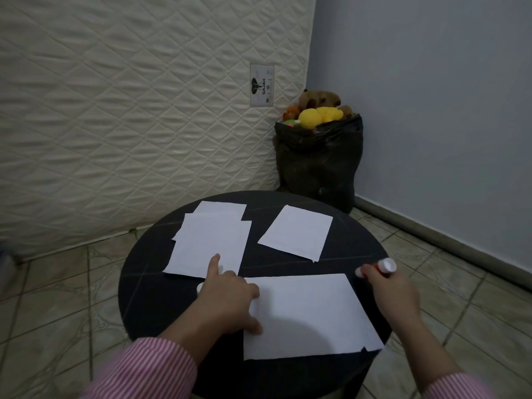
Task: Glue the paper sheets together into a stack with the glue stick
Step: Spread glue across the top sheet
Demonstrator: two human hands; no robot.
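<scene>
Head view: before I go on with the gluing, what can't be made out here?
- Glue stick: the right hand covers its body; whether glue is exposed cannot be told.
- Small white thing beside the left hand: mostly hidden by it, possibly a cap.
- Overlapping sheets: the count cannot be told; the top sheet covers the rest.
- Glue on the nearest sheet: too dim to see.

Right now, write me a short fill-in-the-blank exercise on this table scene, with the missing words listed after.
1. The right hand holds the ____ at the table's right edge.
2. The left hand points one finger onto the pile of paper on the ____ side of the round table.
3. The bag of soft toys stands in the corner and is ____ in colour.

Missing words: glue stick; left; black
</scene>
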